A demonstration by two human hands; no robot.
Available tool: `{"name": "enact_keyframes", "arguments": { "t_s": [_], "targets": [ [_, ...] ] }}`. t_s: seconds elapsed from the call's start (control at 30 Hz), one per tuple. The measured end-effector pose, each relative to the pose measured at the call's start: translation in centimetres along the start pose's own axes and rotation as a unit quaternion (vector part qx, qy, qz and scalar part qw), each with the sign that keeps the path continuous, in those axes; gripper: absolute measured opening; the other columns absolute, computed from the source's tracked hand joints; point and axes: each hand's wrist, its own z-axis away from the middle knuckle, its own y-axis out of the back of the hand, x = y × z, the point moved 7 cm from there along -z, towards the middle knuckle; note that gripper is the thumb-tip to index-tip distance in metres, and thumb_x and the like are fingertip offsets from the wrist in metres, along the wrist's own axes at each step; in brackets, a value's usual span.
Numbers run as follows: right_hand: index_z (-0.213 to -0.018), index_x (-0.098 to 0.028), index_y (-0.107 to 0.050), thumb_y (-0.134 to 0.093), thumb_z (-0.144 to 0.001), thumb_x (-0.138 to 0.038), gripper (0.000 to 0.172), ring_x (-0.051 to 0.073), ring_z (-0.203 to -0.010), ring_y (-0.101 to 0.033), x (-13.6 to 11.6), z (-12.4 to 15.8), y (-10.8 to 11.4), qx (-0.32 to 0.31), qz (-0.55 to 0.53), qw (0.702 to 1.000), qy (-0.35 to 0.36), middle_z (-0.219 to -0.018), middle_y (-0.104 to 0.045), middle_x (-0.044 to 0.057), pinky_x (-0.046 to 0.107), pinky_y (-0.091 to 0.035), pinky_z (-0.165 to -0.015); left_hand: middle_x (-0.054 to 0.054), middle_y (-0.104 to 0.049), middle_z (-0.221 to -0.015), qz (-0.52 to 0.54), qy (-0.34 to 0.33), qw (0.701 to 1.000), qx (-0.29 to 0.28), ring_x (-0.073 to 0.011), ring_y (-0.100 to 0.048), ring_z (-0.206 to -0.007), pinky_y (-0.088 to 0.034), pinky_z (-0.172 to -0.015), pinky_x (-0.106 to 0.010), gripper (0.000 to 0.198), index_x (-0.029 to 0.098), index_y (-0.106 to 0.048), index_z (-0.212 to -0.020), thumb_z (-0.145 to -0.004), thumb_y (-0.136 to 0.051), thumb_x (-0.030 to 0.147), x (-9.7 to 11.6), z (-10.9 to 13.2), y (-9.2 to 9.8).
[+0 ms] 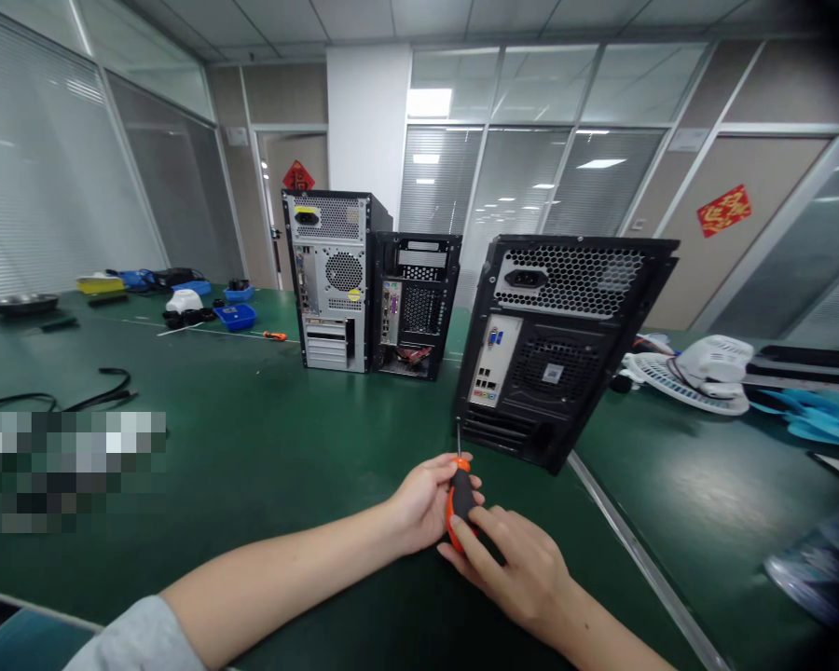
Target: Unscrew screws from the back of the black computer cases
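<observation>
An orange and black screwdriver (462,499) points away from me, its tip at the lower left corner of a black computer case (566,354) whose back faces me. My left hand (426,503) is closed around the front of the handle, near the shaft. The fingers of my right hand (514,559) grip the rear end of the same handle. Whether the tip sits in a screw is too small to tell. The case stands slightly tilted on the green table (308,447), with a power socket, ports and a fan grille on its back.
Behind stand a silver-backed computer case (336,298) and a smaller black one (419,308). Another orange screwdriver (274,336) lies near a blue tray (236,317). Fan parts, including a white grille (692,380) and blue blades (821,415), lie right. Black cables (104,390) are at left.
</observation>
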Motion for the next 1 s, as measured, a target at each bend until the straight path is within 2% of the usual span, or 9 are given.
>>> {"name": "enact_keyframes", "arguments": {
  "t_s": [0.1,0.2,0.33,0.7,1.0],
  "targets": [
    [-0.098,-0.019,-0.065,-0.058,-0.086,-0.025,0.014,0.014,-0.070,-0.058,-0.2,0.3,-0.5,-0.024,0.013,1.000,0.009,-0.087,-0.065,0.007,0.028,-0.044,-0.062,-0.004,-0.059,-0.073,-0.012,0.002,1.000,0.004,-0.0121,-0.060,-0.058,-0.045,-0.062,-0.026,0.026,0.010,-0.049,-0.112,-0.090,-0.035,0.011,-0.1,0.0,0.2],
    [-0.105,-0.020,-0.065,-0.056,-0.085,-0.019,0.022,0.016,-0.074,-0.058,-0.3,0.6,-0.9,-0.052,0.027,0.998,0.023,-0.091,-0.065,0.007,0.028,-0.044,-0.064,-0.003,-0.059,-0.074,-0.023,0.007,1.000,0.010,-0.0126,-0.061,-0.059,-0.045,-0.061,-0.026,0.028,0.011,-0.048,-0.115,-0.090,-0.036,0.011,-0.2,-0.1,0.5],
    [-0.107,-0.021,-0.065,-0.047,-0.084,-0.012,0.031,0.015,-0.070,-0.056,-0.5,0.2,-0.8,-0.073,0.016,0.996,0.049,-0.091,-0.065,0.007,0.028,-0.043,-0.061,-0.004,-0.061,-0.076,-0.036,0.009,0.999,0.009,-0.0140,-0.062,-0.060,-0.047,-0.063,-0.028,0.027,0.012,-0.049,-0.116,-0.090,-0.038,0.014,-0.2,-0.4,0.8],
    [-0.110,-0.022,-0.064,-0.040,-0.083,-0.007,0.039,0.016,-0.070,-0.058,-0.4,-0.5,-0.4,-0.086,0.009,0.994,0.065,-0.096,-0.067,0.007,0.029,-0.042,-0.058,-0.005,-0.064,-0.077,-0.060,0.012,0.998,0.008,-0.0147,-0.064,-0.059,-0.049,-0.061,-0.027,0.021,0.014,-0.050,-0.109,-0.089,-0.044,0.015,0.0,-0.9,1.2],
    [-0.110,-0.021,-0.064,-0.037,-0.086,-0.008,0.039,0.015,-0.075,-0.058,-0.3,-0.8,0.2,-0.083,-0.009,0.995,0.062,-0.099,-0.068,0.007,0.027,-0.043,-0.062,-0.005,-0.063,-0.076,-0.019,0.007,1.000,-0.003,-0.0141,-0.063,-0.059,-0.048,-0.061,-0.028,0.022,0.011,-0.050,-0.108,-0.089,-0.040,0.012,0.2,-0.5,0.4]
  ]
}}
